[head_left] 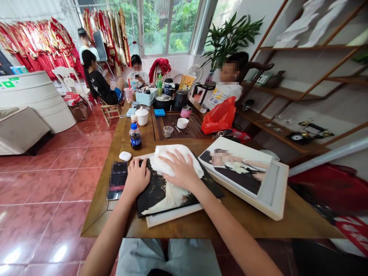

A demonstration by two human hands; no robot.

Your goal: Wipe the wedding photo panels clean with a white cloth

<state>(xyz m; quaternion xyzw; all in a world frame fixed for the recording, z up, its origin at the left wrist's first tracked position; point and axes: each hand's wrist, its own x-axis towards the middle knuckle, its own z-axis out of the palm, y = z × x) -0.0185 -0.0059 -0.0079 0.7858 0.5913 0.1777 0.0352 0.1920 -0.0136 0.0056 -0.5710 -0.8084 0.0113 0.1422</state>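
A dark photo panel (161,193) with a pale dress printed on it lies on the wooden table before me, on top of a white frame (175,215). My right hand (181,170) lies flat, fingers spread, on a folded white cloth (161,153) that covers the panel's upper part. At the panel's left edge rests my left hand (138,175), its fingers stretched out and holding nothing. Left of that hand is a phone (117,182) showing a timer. A second photo print (238,163) lies on a white frame (277,191) to the right.
Beyond the panel stand a dark drink bottle (135,137), a white earbud case (125,156), a white lidded pot (142,116) and a small tub (168,132). A red plastic bag (220,117) sits at the right. Several people sit farther back.
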